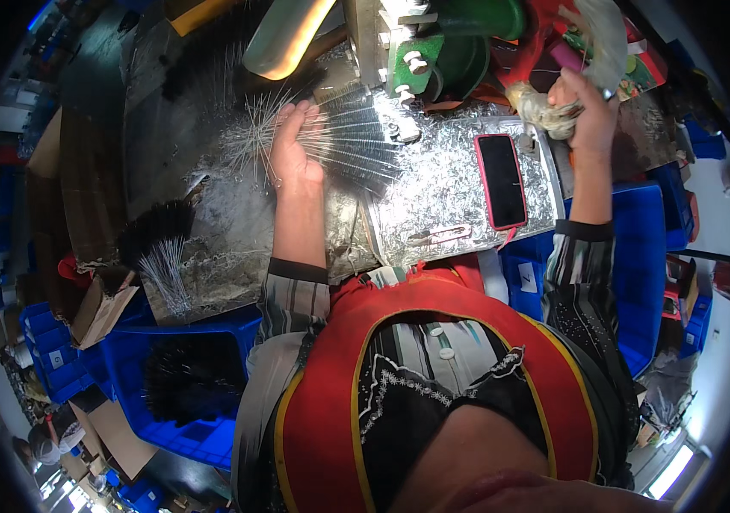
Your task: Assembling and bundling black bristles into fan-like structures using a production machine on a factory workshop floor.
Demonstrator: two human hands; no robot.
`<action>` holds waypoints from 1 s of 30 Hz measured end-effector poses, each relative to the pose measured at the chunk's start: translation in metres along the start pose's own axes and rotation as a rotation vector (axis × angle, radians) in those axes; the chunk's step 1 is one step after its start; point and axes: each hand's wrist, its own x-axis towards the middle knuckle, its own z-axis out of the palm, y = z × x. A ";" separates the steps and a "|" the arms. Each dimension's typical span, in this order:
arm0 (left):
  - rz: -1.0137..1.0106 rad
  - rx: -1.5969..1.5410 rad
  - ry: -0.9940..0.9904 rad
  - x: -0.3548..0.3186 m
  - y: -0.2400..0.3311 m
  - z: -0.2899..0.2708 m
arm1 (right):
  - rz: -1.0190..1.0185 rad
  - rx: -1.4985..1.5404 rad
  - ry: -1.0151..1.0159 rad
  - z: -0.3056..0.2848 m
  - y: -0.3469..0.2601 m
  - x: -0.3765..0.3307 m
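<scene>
My left hand [300, 162] is closed around a fanned bunch of thin wire brushes [354, 141]. Their bare wire stems cross in a tangle on the left, while the fine dark bristles spread to the right over the worktable. Farther right, my right hand [594, 124] curls its fingers around a pale, cloth-wrapped handle [546, 115] beside a green machine [419, 73] with bolts. Part of the grip is hidden behind the fingers. Below the machine's bolted block lies a foil-covered board [416, 205], close to the tips of the brushes.
A phone in a red case [502, 181] lies on the foil. A bright lamp [286, 38] hangs over the table. More brushes [164, 261] rest at the table's left edge, and a blue bin [125, 376] below holds a dark brush pile. Another blue bin [638, 282] stands at right.
</scene>
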 end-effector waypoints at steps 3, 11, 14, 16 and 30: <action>0.006 0.043 -0.010 0.005 0.005 0.006 | -0.427 -0.049 0.072 0.005 0.031 0.000; -0.194 0.270 -0.262 0.004 0.016 0.002 | -0.114 -0.049 0.139 0.008 -0.006 0.002; -0.121 0.138 -0.221 0.004 0.013 0.002 | -0.069 -0.106 0.232 0.010 -0.016 0.004; -0.087 0.111 -0.203 0.003 0.014 0.002 | -0.044 -0.109 0.242 0.010 -0.017 0.003; -0.044 0.100 -0.061 0.003 0.011 0.001 | -0.092 -0.127 0.182 0.008 -0.001 -0.001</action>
